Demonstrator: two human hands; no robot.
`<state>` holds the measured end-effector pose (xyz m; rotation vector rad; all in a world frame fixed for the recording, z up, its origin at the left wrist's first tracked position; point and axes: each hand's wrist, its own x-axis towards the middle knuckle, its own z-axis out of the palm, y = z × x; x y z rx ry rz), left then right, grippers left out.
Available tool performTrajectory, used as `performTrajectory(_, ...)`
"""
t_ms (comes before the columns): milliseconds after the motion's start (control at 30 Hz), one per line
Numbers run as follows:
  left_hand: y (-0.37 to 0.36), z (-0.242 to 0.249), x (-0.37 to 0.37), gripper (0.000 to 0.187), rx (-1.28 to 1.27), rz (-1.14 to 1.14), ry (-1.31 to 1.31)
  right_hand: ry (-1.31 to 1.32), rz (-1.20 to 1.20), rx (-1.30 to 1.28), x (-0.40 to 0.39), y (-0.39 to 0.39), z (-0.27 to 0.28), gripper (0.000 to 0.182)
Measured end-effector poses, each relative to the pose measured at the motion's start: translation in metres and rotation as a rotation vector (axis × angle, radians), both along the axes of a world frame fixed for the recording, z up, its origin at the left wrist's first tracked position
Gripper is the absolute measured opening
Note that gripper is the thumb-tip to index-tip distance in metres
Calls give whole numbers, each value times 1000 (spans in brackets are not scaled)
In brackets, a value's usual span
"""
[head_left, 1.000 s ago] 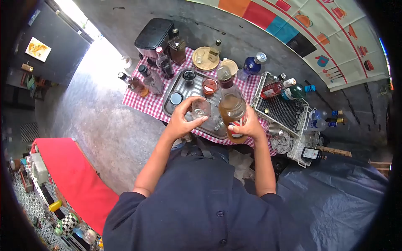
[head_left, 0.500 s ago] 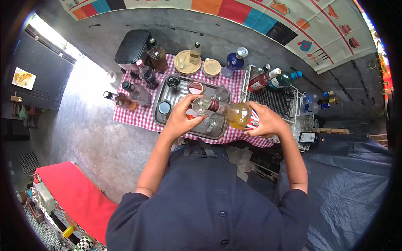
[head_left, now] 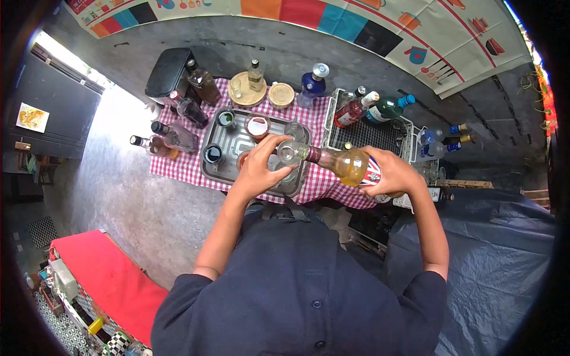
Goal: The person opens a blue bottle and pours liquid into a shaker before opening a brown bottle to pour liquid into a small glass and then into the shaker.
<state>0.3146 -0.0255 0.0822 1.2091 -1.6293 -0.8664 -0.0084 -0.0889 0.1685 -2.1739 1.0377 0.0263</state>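
Note:
My right hand (head_left: 389,172) is closed round the labelled lower part of a bottle (head_left: 350,166) with amber liquid. The bottle lies almost level, its neck pointing left. My left hand (head_left: 261,166) holds a small clear glass (head_left: 289,152) between thumb and fingers, right at the bottle's mouth. Whether liquid flows between them is too small to tell. Beneath both hands is a grey metal tray (head_left: 209,133) bearing several glasses, among them a dark-filled glass (head_left: 212,154) and one with a reddish rim (head_left: 257,126). My left hand partly hides another glass.
Several bottles (head_left: 179,137) stand left of the tray on a checked cloth (head_left: 163,169). Behind it are a round wooden board (head_left: 240,95) and a blue bottle (head_left: 312,86). To the right, a white wire rack (head_left: 332,110) holds more bottles.
The view has shifted, so the tray and bottles appear farther left. The bottle has moved slightly right and down in view, still meeting the small glass.

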Motion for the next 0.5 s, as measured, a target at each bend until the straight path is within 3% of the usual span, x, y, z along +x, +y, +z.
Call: performTrajectory(500,-2,6,-67,53,28,-12,-2,82,-26,46,-70,-1,11,81)
